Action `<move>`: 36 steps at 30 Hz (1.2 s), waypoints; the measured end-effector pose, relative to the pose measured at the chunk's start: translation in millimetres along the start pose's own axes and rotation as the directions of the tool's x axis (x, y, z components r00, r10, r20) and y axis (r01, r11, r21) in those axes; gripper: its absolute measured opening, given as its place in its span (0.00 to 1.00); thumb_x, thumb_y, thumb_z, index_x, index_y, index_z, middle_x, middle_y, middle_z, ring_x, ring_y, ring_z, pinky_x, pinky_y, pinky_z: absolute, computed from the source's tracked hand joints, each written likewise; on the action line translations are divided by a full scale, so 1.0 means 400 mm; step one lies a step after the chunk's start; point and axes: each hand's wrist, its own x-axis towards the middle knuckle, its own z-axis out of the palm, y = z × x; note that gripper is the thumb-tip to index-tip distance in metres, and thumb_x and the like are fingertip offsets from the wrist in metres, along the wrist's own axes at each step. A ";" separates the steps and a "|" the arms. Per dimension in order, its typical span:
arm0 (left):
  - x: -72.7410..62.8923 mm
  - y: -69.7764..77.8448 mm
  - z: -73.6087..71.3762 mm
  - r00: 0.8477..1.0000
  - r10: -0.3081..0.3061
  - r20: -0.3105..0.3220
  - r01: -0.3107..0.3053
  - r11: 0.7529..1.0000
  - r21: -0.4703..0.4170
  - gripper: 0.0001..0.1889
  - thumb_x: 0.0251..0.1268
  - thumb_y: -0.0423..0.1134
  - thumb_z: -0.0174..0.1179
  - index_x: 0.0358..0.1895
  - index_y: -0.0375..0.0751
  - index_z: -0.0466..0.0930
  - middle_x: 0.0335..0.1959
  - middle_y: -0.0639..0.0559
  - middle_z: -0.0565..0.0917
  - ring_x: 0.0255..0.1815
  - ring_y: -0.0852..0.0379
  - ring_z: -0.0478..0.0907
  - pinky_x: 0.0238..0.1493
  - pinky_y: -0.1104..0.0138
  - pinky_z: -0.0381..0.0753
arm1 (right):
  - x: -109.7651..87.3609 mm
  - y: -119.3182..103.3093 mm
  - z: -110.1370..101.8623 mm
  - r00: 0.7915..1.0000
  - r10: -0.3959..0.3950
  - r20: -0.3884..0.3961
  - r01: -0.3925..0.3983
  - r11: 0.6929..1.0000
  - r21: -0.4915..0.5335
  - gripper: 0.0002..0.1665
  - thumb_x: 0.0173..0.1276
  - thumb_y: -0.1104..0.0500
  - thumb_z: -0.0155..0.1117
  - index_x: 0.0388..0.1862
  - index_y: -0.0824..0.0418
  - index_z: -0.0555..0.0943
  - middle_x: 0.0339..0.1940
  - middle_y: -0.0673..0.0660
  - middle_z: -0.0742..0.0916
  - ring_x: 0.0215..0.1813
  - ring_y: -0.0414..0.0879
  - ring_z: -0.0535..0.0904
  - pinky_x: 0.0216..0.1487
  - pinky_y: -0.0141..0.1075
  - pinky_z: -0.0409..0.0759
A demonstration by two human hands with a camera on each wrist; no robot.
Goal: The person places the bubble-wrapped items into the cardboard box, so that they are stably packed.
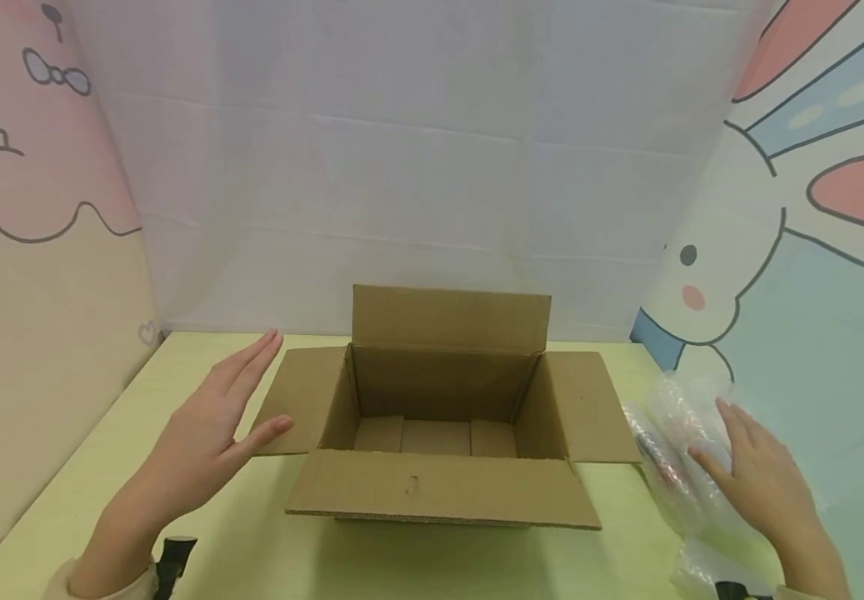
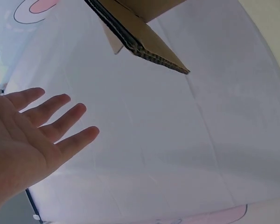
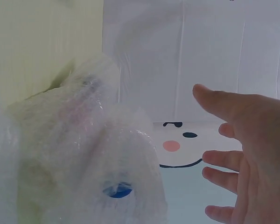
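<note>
A cardboard box (image 1: 442,492) stands with all its flaps spread outward, and its inside shows a bare bottom. My left hand (image 1: 202,429) is raised over the left flap (image 1: 300,400), fingers straight and thumb apart, holding nothing. In the left wrist view the same hand (image 2: 32,140) has its palm bare, below a corrugated flap edge (image 2: 163,58). On the right, my right hand (image 1: 765,483) hovers beside bubble-wrapped items (image 1: 675,467) with its fingers extended. The right wrist view shows that hand (image 3: 252,154) apart from the clear wrap (image 3: 84,121); a blue round spot (image 3: 117,190) shows through it.
The box sits mid-table on a pale yellow tabletop (image 1: 252,533). A white sheet (image 1: 432,167) hangs behind, and side panels with rabbit drawings (image 1: 709,275) close in left and right. Another piece of bubble wrap (image 1: 709,567) lies near the front right.
</note>
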 end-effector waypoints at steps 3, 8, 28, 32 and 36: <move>0.013 0.014 0.013 1.000 0.021 0.023 -0.020 1.000 -0.011 0.44 0.64 0.48 0.63 0.79 0.53 0.46 0.78 0.51 0.55 0.74 0.44 0.58 0.59 0.41 0.68 | 0.003 0.002 0.003 0.999 0.015 0.033 -0.015 1.000 0.000 0.49 0.70 0.45 0.60 0.76 0.70 0.50 0.64 0.82 0.67 0.58 0.79 0.63 0.55 0.71 0.62; 0.030 0.017 0.042 0.996 0.041 0.078 -0.039 0.999 -0.030 0.46 0.61 0.52 0.64 0.78 0.52 0.48 0.78 0.51 0.55 0.74 0.43 0.58 0.61 0.41 0.68 | 0.015 0.008 0.009 0.986 0.079 0.144 -0.078 0.997 -0.009 0.49 0.71 0.44 0.57 0.75 0.72 0.50 0.61 0.83 0.66 0.57 0.80 0.63 0.50 0.73 0.65; 0.028 -0.004 0.117 0.974 0.043 0.222 -0.010 0.989 -0.145 0.50 0.55 0.60 0.66 0.78 0.49 0.51 0.77 0.48 0.56 0.74 0.42 0.59 0.58 0.38 0.70 | 0.035 0.028 0.028 0.953 0.139 0.270 -0.138 0.990 -0.023 0.46 0.71 0.46 0.57 0.69 0.79 0.53 0.56 0.88 0.67 0.54 0.81 0.68 0.41 0.67 0.74; 0.023 -0.010 0.123 0.976 0.054 0.210 -0.022 0.988 -0.152 0.53 0.50 0.61 0.69 0.77 0.50 0.52 0.77 0.47 0.57 0.73 0.41 0.61 0.57 0.38 0.72 | 0.037 0.031 0.030 0.947 0.147 0.286 -0.146 0.989 -0.025 0.46 0.71 0.45 0.57 0.69 0.79 0.54 0.56 0.88 0.67 0.54 0.81 0.68 0.42 0.66 0.74; 0.017 -0.014 0.131 0.977 0.063 0.202 -0.033 0.988 -0.150 0.53 0.47 0.62 0.70 0.76 0.46 0.55 0.76 0.47 0.59 0.72 0.40 0.61 0.55 0.38 0.73 | 0.039 0.034 0.033 0.942 0.158 0.296 -0.157 0.987 -0.027 0.47 0.71 0.44 0.56 0.68 0.79 0.54 0.57 0.87 0.68 0.55 0.81 0.68 0.42 0.67 0.73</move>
